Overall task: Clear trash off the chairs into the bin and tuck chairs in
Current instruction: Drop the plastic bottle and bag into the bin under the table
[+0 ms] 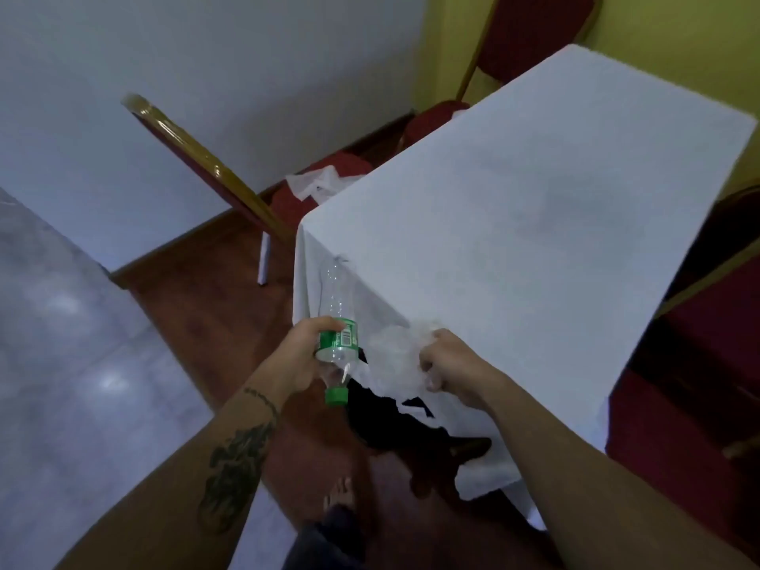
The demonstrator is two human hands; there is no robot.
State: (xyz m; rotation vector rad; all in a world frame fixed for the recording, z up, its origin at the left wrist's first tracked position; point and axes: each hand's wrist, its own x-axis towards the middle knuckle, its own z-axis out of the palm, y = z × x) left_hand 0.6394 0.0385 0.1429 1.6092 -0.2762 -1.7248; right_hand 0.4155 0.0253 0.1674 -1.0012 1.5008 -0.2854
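My left hand (306, 349) grips a clear plastic bottle (338, 318) with a green label, held upside down so its green cap (336, 396) points at the floor. My right hand (450, 366) is closed on a crumpled white plastic bag (392, 359) at the near corner of the table. A red chair with a gold frame (205, 162) stands pulled out at the table's left side, and a white bag or wrapper (314, 181) lies on its seat. Something black (378, 417) shows below my hands, partly hidden by the tablecloth.
The table (534, 224) wears a white cloth that hangs down to near the floor. More red chairs stand at the far end (530, 39) and along the right side (699, 355). White wall (123, 76) is at left, red-brown floor (205, 306) is below, and my bare foot (339, 493) is on it.
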